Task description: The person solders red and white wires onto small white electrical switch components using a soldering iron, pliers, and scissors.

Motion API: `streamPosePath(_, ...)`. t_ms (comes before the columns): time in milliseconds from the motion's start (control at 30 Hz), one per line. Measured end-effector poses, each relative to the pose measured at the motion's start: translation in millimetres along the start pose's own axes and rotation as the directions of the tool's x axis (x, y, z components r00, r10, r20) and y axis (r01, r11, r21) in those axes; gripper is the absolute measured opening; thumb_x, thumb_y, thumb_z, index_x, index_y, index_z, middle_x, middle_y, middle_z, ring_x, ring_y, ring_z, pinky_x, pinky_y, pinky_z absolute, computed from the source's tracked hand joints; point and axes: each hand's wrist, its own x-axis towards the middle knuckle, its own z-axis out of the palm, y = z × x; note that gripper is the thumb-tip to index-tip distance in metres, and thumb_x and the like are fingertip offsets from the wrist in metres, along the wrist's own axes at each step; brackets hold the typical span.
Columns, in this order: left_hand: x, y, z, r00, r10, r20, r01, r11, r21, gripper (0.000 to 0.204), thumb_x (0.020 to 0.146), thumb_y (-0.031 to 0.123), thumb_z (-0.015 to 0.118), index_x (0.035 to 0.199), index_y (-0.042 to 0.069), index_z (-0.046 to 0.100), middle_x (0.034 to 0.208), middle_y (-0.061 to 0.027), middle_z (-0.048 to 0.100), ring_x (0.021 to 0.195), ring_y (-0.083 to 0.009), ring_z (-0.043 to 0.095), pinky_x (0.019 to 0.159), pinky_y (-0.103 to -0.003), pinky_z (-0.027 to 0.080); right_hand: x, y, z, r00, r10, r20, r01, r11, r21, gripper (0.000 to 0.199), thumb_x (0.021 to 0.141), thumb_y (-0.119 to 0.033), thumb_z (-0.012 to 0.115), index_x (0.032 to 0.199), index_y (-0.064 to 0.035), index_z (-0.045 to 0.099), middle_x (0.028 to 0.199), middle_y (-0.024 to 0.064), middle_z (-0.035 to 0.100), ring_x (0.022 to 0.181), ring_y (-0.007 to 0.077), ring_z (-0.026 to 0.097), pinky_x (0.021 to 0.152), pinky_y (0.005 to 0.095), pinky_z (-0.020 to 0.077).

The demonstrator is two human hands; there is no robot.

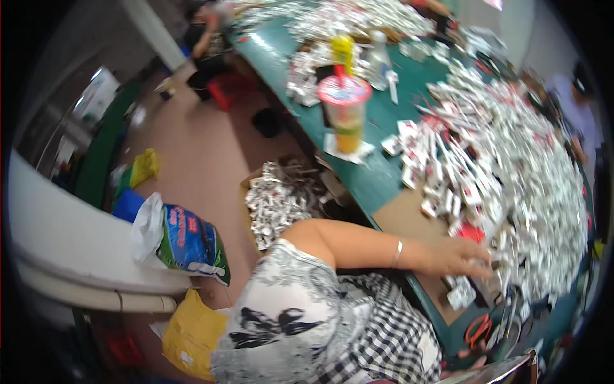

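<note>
My left hand (455,257), with a bangle on its wrist, reaches across a brown cardboard sheet (409,217) on the green table. Its blurred fingers are stretched out at the edge of a large heap of small white pieces (543,211), some with long strips. I cannot make out anything held in them. A red piece (471,232) lies just beyond the hand, and a small white piece (461,294) is on the near side. Of my right hand (472,366) only a smeared, skin-coloured part shows low at the right, near orange-handled scissors (478,330); its fingers are unclear.
A drink cup with a pink lid (347,115) stands on a napkin, near a yellow bottle (342,52) and a clear bottle (378,61). Left of the table, a box of white pieces (275,201) and a printed sack (192,240) are on the floor. Other people sit around the table.
</note>
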Motion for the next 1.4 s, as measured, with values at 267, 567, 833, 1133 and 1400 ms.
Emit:
streamPosePath(267,-6,-24,-9,0.983,0.038,0.180,-0.075,0.976,0.206,0.034,0.072,-0.002,0.062,0.105,0.009,0.060,0.095,-0.0137,0.058,0.090,-0.0331,0.056,0.077,-0.039,0.047,-3,3,25,0.991,0.109,-0.077,-0.090,0.973,0.214,0.038,0.096,-0.030,0.044,0.121,-0.0017,0.051,0.081,0.0097,0.059,0.067,0.0144,0.054,0.061,0.0262,0.0445)
streamPosePath(567,7,-8,-10,0.955,0.013,0.296,-0.110,0.943,0.314,0.029,0.072,-0.003,0.063,0.099,0.007,0.061,0.084,-0.0099,0.056,0.080,-0.0275,0.057,0.068,-0.036,0.048,-11,-10,20,0.990,0.062,-0.123,-0.022,0.954,0.299,0.040,0.094,-0.018,0.049,0.128,-0.0001,0.040,0.111,0.0181,0.055,0.068,0.0179,0.057,0.060,0.0298,0.0487)
streamPosePath(833,4,-1,0,0.980,-0.055,0.190,-0.020,0.927,0.374,0.025,0.071,-0.003,0.062,0.095,0.006,0.060,0.085,-0.0101,0.056,0.081,-0.0291,0.057,0.071,-0.037,0.048,-7,-11,22,0.994,0.046,-0.096,-0.018,0.962,0.272,0.036,0.093,-0.020,0.049,0.121,0.0037,0.046,0.112,0.0170,0.058,0.067,0.0163,0.059,0.059,0.0276,0.0489)
streamPosePath(1133,1,-9,-12,0.965,-0.020,0.261,-0.065,0.947,0.314,0.024,0.074,-0.001,0.062,0.097,0.006,0.063,0.085,-0.0088,0.058,0.078,-0.0251,0.057,0.067,-0.035,0.048,-3,-12,26,0.993,0.062,-0.103,-0.035,0.969,0.245,0.036,0.093,-0.020,0.049,0.120,0.0038,0.046,0.111,0.0168,0.058,0.066,0.0167,0.059,0.061,0.0284,0.0482)
streamPosePath(1400,-8,-13,-9,0.961,0.144,0.236,-0.233,0.880,0.414,0.024,0.075,0.002,0.064,0.098,0.009,0.064,0.098,-0.0064,0.055,0.078,-0.0210,0.059,0.061,-0.031,0.051,-5,-8,28,0.997,0.032,-0.064,-0.017,0.974,0.225,0.039,0.093,-0.020,0.051,0.125,0.0016,0.043,0.111,0.0183,0.057,0.064,0.0181,0.057,0.059,0.0307,0.0491)
